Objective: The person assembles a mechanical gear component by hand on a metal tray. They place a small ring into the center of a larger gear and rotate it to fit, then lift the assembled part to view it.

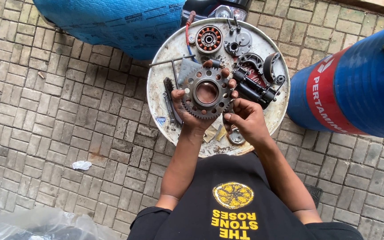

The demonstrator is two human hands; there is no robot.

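You've got the toothed sprocket gear (pixel 206 93) flat across your left hand (pixel 192 116), fingers curled around its rim, so that hand is wrapped on the gear. Your right hand (pixel 245 118) sits just beside it at the gear's lower right edge, fingertips pinched in close against the teeth. Right under both hands is the round metal drum lid (pixel 161 89) with a loose pile of parts: a copper-wound stator (pixel 209 39) past your fingers, black brake shoes (pixel 256 80) to the right, a T-handle wrench (pixel 172 62) to the left. Blue drums (pixel 356 89) flank it, brick paving (pixel 58 115) all around.
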